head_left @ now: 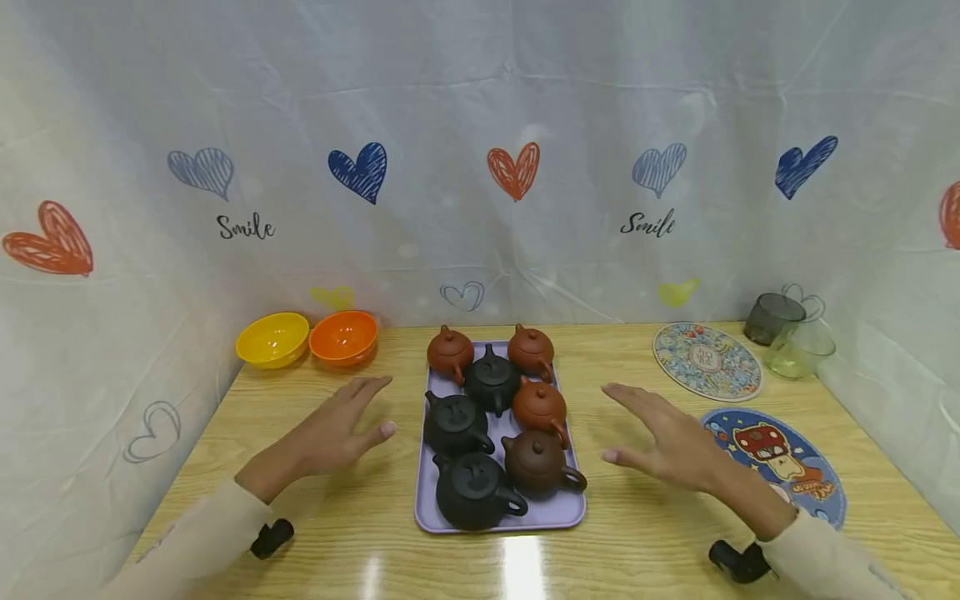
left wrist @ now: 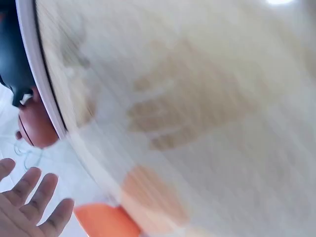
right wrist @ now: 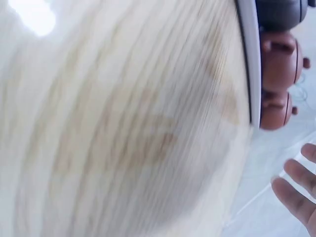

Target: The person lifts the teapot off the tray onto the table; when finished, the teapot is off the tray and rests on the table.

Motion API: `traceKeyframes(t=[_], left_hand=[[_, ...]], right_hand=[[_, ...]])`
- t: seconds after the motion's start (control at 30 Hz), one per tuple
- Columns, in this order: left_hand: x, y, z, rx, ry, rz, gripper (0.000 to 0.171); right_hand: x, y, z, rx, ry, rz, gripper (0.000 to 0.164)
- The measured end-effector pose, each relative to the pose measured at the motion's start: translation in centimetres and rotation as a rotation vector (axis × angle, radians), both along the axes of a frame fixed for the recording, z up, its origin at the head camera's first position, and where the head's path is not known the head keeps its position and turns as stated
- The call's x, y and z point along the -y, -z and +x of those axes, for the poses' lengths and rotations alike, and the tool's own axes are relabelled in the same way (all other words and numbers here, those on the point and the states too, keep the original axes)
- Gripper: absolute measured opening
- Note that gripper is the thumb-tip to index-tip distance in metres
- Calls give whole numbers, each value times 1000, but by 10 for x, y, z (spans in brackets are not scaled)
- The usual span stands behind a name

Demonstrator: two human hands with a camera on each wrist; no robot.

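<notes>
A lilac tray (head_left: 555, 514) lies on the wooden table, crowded with small teapots. Black teapots stand along its left side, the largest black teapot (head_left: 474, 492) at the near end. Reddish-brown ones, such as this teapot (head_left: 540, 406), stand at the back and right. A dark brown teapot (head_left: 535, 463) is at the near right. My left hand (head_left: 333, 431) hovers left of the tray, fingers extended and thumb apart, holding nothing. On the other side my right hand (head_left: 669, 442) is also raised with straight, spread fingers, touching nothing. Both wrist views show spread fingertips near the tray's edge.
Back left, a yellow bowl (head_left: 273, 342) and an orange bowl (head_left: 344, 339) sit side by side. Two round patterned mats, one pale (head_left: 708, 362) and one blue (head_left: 813, 450), lie at right. A grey cup (head_left: 772, 318) and a greenish cup (head_left: 799, 350) stand behind them, before a white curtain.
</notes>
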State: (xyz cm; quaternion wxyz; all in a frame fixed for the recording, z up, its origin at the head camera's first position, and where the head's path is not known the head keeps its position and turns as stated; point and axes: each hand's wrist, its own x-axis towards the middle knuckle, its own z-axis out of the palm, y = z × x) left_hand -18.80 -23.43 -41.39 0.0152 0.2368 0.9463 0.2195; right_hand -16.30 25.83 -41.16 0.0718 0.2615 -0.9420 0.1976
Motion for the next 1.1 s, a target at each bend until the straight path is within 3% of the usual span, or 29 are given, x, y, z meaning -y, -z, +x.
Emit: traceKeyframes(t=[0.2,0.33,0.5,0.6,0.77,0.93,1.1], left_hand=[[-14,1,10,195,3,222,72],[-22,1,14,321,-30,321,70],[-31,7,11,443,-108,460,60],[-36,9,1,492,-179,538,55],[-42,11,-31,562,-269,597,52],[-46,17,-60,613,-294,640,50],[-49,21,-76,639,-290,652,49]], right_hand=[[9,4,5,162,-57,-229,62],[14,7,6,286,-122,-379,51],[20,7,5,363,-118,-444,39],[21,7,1,376,-99,-452,34],[22,9,-13,385,-108,-487,33],[27,9,-29,440,-78,-521,36],[34,5,-42,498,-25,-543,40]])
